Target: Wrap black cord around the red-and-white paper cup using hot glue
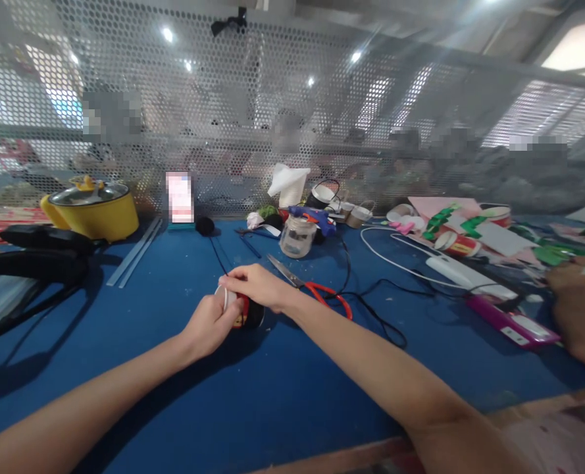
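A small paper cup (pixel 240 313), red and yellow with a white rim, lies tilted on its side just over the blue table. Black yarn is wrapped around its far end. My left hand (pixel 210 325) grips the cup near the rim, fingers closed around it. Over the top of the cup, my right hand (pixel 258 287) is closed, its thumb and fingers pinching at the rim where the black yarn (pixel 218 255) comes in. That strand runs back to a black yarn ball (pixel 204 226). Right of my right hand lie orange-handled scissors (pixel 299 282).
A yellow electric pot (pixel 92 214) and clear glue sticks (pixel 135 253) lie left. Behind are a lit phone (pixel 180 197), a plastic jar (pixel 297 237) and a blue glue gun (pixel 316 218). Cables lead to a purple power strip (pixel 512 321). Another person's hand (pixel 576 280) is far right.
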